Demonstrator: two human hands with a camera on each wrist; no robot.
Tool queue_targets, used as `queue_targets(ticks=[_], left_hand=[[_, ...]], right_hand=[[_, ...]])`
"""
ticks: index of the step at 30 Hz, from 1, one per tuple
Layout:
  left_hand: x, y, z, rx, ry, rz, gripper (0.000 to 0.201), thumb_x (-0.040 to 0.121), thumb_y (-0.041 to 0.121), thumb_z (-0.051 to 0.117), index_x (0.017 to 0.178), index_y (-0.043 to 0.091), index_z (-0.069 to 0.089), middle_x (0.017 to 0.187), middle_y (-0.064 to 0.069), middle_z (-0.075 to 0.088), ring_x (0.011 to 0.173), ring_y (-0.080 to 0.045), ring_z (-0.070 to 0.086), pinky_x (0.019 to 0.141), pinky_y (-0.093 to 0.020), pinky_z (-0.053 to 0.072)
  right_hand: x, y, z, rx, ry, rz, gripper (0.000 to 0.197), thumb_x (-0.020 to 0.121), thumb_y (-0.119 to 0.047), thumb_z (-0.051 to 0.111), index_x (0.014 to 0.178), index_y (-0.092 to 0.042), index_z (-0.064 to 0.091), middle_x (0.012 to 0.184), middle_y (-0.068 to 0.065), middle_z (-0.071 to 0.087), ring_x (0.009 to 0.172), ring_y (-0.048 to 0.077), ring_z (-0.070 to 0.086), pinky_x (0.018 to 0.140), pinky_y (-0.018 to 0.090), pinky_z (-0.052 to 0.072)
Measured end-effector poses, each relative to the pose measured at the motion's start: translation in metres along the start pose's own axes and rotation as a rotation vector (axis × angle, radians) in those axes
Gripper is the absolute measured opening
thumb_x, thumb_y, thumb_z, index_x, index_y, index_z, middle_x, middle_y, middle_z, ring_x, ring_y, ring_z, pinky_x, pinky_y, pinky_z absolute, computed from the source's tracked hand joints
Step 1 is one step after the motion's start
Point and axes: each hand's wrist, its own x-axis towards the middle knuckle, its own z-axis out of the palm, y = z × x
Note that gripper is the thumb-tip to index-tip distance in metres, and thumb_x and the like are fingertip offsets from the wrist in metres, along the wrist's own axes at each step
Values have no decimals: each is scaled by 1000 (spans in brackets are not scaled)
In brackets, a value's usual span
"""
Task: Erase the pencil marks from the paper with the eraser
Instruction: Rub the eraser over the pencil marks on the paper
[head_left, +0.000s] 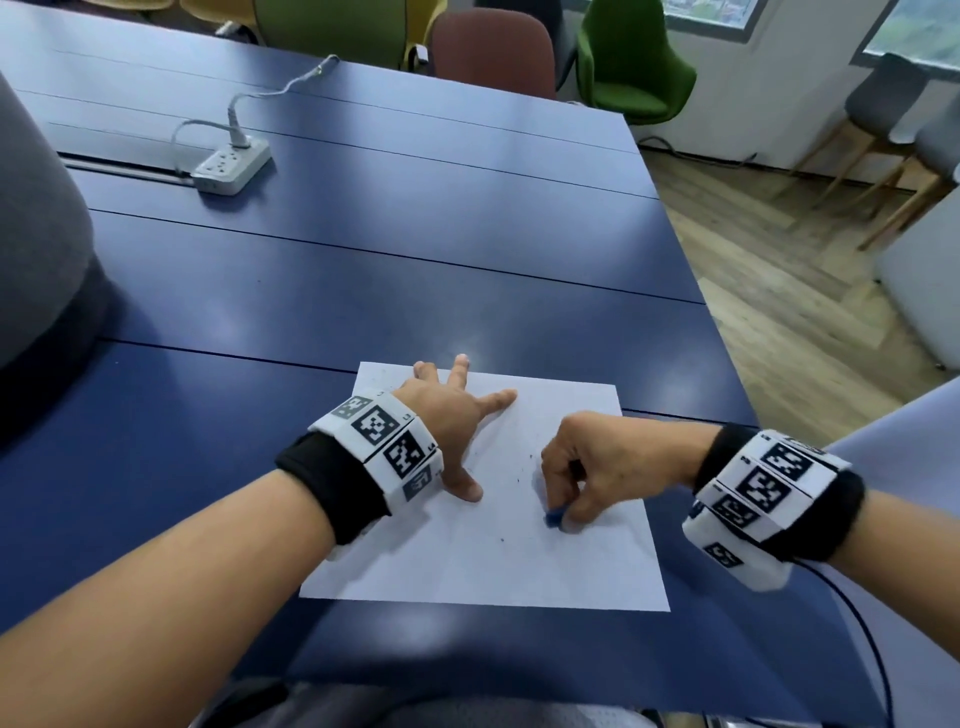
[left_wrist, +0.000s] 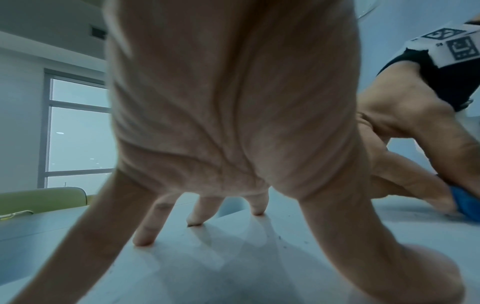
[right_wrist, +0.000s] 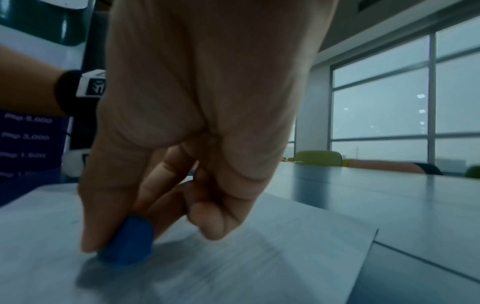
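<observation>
The white rectangular sheet of paper (head_left: 519, 561) lies flat on the dark blue table (head_left: 363, 270). The left hand (head_left: 447, 415) presses it with straight, spread fingers (left_wrist: 145, 236); only the left wrist view shows the fingertips planted on the sheet. The right hand (head_left: 597, 467) pinches the small blue eraser (right_wrist: 127, 240) between thumb and fingers, its base on the paper's right half. Dark specks (head_left: 498, 478), probably eraser crumbs, lie between the hands.
</observation>
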Motion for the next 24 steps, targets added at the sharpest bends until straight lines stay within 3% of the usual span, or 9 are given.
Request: queue_targets(ticks=[1,3,5,10,11,15,18,20,24], left_hand=[[0,0,0,-1,-2,1,121,65,65,78,149,52,-8,162,-11,-9,141,-46,14,99,-52,43],[1,0,0,-2,4,7,121,64,65,77,149,52,-8,162,-11,-9,141,-46,14,97,-52,44],[1,0,1,-2,11,6,121,64,66,77,149,52,-8,162,-11,-8,140,-45,15,96,-50,44],[1,0,1,-1,7,5,121,64,65,78,150,51,-7,162,-13,-8,141,-47,15,98,-49,42],[1,0,1,-1,7,8,121,64,65,78,150,50,-7,162,-13,-8,141,-48,15,98,-49,41],[2,0,1,0,9,11,122,64,66,77,150,49,-7,162,-14,-8,140,-48,15,100,-49,41],[2,0,0,0,5,9,122,64,65,78,150,49,-7,162,-14,-8,141,-48,15,101,-49,40],[2,0,1,-2,3,11,122,64,65,77,150,50,-7,162,-14,-9,141,-48,14,101,-49,40],[2,0,1,-2,3,11,121,64,66,77,149,51,-8,162,-12,-10,141,-47,14,101,-48,41]], right_hand=[[2,1,-2,-17,18,5,21,71,-9,80,63,-24,66,73,-6,71,56,0,52,58,16,43],[9,9,-9,-14,203,34,13,70,-14,80,65,-20,69,69,-3,70,56,3,52,59,24,45],[10,11,-9,22,304,42,11,69,-12,79,67,-17,70,67,-3,69,56,4,52,59,25,45],[-4,-7,11,21,-119,-10,17,73,-6,79,71,-20,69,85,4,75,63,5,60,60,18,48],[-1,-6,8,21,-93,-9,16,73,-7,79,71,-20,69,83,4,75,64,7,61,60,19,48],[9,4,1,52,241,-3,17,70,-12,81,64,-21,68,73,6,71,60,17,55,59,33,46],[-1,-3,10,22,32,-33,27,70,-10,80,61,-29,64,76,0,71,59,6,54,56,19,43],[0,-8,9,-16,-47,-36,24,70,-9,80,63,-28,66,77,-5,72,61,4,55,59,17,44],[15,-3,1,36,269,-31,22,70,-12,81,63,-27,66,72,4,70,59,9,53,60,29,46]])
